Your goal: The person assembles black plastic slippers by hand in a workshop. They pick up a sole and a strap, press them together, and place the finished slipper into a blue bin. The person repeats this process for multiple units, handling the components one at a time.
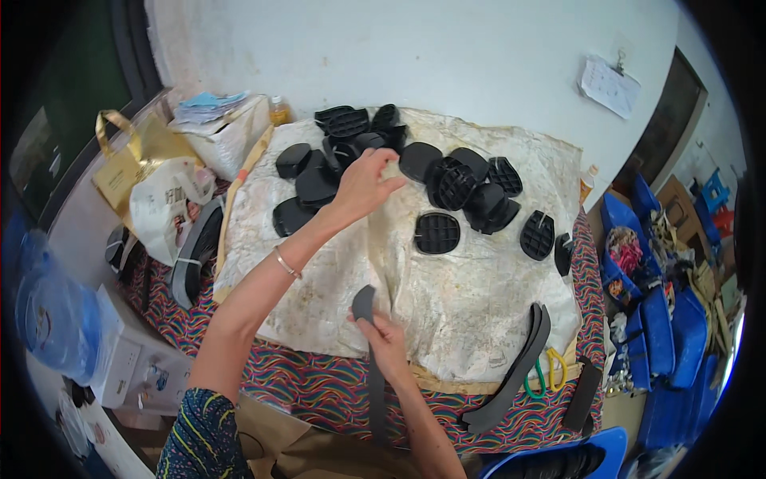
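Note:
My left hand (pixel 369 184) reaches over the far part of the white sheet, thumb and fingers apart, with nothing visible between them. Just beyond and around it lie several black, rounded heel-shaped pieces (pixel 316 185). Some are smooth side up; others, like the one in the middle (pixel 437 233), show a gridded face. Close to my body, my right hand (pixel 384 342) grips a long dark grey strip (pixel 363 305) near its upper end. The strip's lower part hangs down past the table's front edge.
On the right are curved grey strips (pixel 515 379), green-and-yellow-handled scissors (pixel 557 370) and a dark flat block (pixel 583 393). A strip bundle (pixel 197 251) and bags (pixel 152 160) stand left. A blue chair or bin (pixel 614 445) borders the front right; blue bins (pixel 690 331) line the floor.

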`<state>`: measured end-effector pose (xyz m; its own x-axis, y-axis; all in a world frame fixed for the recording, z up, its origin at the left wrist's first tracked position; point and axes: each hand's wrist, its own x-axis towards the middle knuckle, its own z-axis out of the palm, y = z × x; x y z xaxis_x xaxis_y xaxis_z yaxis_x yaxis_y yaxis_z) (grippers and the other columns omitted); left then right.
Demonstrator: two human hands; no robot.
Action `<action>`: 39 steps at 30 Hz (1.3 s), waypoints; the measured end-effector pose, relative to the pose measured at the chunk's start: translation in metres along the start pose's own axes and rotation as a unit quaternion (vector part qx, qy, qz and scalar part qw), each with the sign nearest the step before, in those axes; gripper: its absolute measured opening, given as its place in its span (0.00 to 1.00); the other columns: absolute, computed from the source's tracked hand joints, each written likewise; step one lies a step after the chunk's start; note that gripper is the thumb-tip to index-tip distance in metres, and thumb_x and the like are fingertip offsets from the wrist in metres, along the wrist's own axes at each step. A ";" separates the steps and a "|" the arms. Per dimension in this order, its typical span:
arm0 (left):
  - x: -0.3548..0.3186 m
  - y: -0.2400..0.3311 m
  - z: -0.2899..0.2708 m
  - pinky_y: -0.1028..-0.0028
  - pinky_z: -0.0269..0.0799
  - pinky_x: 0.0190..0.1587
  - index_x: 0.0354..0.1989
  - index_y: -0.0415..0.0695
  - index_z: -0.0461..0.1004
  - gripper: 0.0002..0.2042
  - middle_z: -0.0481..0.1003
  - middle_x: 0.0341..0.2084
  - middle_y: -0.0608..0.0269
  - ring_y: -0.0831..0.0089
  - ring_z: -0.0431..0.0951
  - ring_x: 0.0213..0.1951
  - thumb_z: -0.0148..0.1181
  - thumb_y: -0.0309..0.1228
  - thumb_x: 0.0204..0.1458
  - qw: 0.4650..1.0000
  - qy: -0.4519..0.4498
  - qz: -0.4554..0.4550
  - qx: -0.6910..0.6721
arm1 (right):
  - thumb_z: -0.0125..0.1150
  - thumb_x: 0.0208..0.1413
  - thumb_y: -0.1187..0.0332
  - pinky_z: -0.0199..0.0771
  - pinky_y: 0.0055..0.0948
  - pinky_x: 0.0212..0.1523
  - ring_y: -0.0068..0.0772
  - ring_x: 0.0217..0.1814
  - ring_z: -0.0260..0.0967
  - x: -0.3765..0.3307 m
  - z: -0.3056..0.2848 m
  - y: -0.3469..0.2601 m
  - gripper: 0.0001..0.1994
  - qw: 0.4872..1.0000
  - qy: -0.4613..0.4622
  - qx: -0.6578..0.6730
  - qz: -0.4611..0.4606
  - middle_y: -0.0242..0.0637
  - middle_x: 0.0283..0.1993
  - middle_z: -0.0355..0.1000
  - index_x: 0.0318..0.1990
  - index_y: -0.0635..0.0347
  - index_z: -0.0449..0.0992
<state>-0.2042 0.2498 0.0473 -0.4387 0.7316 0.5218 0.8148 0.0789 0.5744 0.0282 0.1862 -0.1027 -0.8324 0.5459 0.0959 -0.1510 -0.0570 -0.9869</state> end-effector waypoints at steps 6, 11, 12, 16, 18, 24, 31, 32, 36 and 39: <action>0.074 0.024 0.095 0.60 0.67 0.58 0.56 0.35 0.65 0.34 0.67 0.54 0.45 0.49 0.69 0.56 0.72 0.41 0.44 0.985 -0.042 0.130 0.104 | 0.55 0.63 0.71 0.70 0.30 0.58 0.33 0.54 0.72 0.006 -0.009 0.012 0.12 0.975 0.040 0.206 0.072 0.43 0.51 0.75 0.46 0.71 0.79; 0.103 0.008 0.141 0.58 0.64 0.61 0.57 0.33 0.64 0.36 0.67 0.55 0.43 0.45 0.66 0.58 0.73 0.40 0.43 0.976 -0.056 0.160 0.140 | 0.53 0.65 0.68 0.76 0.38 0.54 0.41 0.53 0.74 0.009 -0.013 -0.006 0.15 0.926 0.065 0.355 0.111 0.49 0.53 0.74 0.48 0.73 0.77; 0.103 0.000 0.149 0.57 0.59 0.64 0.54 0.33 0.68 0.35 0.71 0.50 0.47 0.53 0.68 0.57 0.75 0.42 0.40 0.973 -0.023 0.171 0.152 | 0.53 0.65 0.68 0.76 0.38 0.54 0.40 0.52 0.74 0.010 -0.014 -0.007 0.15 0.926 0.067 0.353 0.117 0.49 0.52 0.74 0.48 0.73 0.77; 0.098 -0.021 0.158 0.50 0.49 0.69 0.48 0.37 0.72 0.28 0.72 0.47 0.52 0.55 0.69 0.56 0.76 0.31 0.36 0.975 -0.048 0.182 0.115 | 0.53 0.65 0.67 0.77 0.38 0.51 0.40 0.50 0.75 0.010 -0.018 -0.003 0.15 0.926 0.076 0.350 0.122 0.50 0.52 0.74 0.47 0.73 0.76; 0.090 -0.021 0.150 0.50 0.49 0.69 0.48 0.37 0.72 0.27 0.71 0.46 0.52 0.54 0.68 0.56 0.75 0.27 0.37 0.978 -0.024 0.199 0.060 | 0.53 0.65 0.66 0.77 0.38 0.51 0.40 0.50 0.75 0.010 -0.017 -0.001 0.16 0.926 0.079 0.348 0.124 0.50 0.52 0.74 0.48 0.74 0.76; 0.058 0.000 0.127 0.49 0.49 0.70 0.48 0.40 0.70 0.25 0.71 0.46 0.51 0.51 0.67 0.58 0.72 0.22 0.38 0.954 0.082 0.285 0.038 | 0.52 0.65 0.66 0.77 0.38 0.51 0.40 0.49 0.75 0.011 -0.019 -0.001 0.16 0.932 0.088 0.329 0.124 0.51 0.52 0.74 0.48 0.74 0.76; 0.016 -0.014 0.091 0.54 0.61 0.61 0.39 0.41 0.71 0.18 0.74 0.38 0.56 0.56 0.71 0.46 0.70 0.21 0.38 0.910 0.149 0.363 0.133 | 0.51 0.65 0.65 0.77 0.39 0.51 0.40 0.47 0.76 0.012 -0.016 0.000 0.17 0.934 0.085 0.328 0.113 0.51 0.50 0.75 0.48 0.75 0.75; 0.016 -0.012 0.085 0.57 0.63 0.55 0.35 0.41 0.71 0.14 0.74 0.35 0.60 0.58 0.70 0.40 0.69 0.22 0.40 0.939 0.101 0.327 0.036 | 0.52 0.65 0.65 0.77 0.39 0.51 0.40 0.47 0.76 0.012 -0.014 0.001 0.17 0.935 0.083 0.326 0.115 0.51 0.50 0.75 0.48 0.75 0.75; 0.025 0.030 0.084 0.54 0.60 0.55 0.38 0.44 0.72 0.15 0.71 0.31 0.60 0.58 0.68 0.40 0.71 0.30 0.43 0.936 0.121 0.318 0.088 | 0.53 0.65 0.64 0.76 0.34 0.51 0.34 0.45 0.76 0.013 -0.021 0.000 0.16 0.936 0.081 0.325 0.110 0.46 0.46 0.77 0.47 0.72 0.76; 0.025 0.048 0.103 0.53 0.61 0.50 0.39 0.46 0.73 0.20 0.71 0.32 0.57 0.54 0.68 0.40 0.72 0.40 0.39 0.915 0.190 0.327 0.139 | 0.55 0.64 0.63 0.76 0.33 0.49 0.30 0.43 0.76 0.013 -0.027 0.020 0.16 0.932 0.109 0.333 0.096 0.41 0.44 0.78 0.46 0.69 0.78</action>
<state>-0.1368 0.3417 0.0225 0.1200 0.3993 0.9089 0.9921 -0.0829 -0.0946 0.0292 0.2151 -0.1244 -0.7615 0.6244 -0.1740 -0.3679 -0.6374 -0.6770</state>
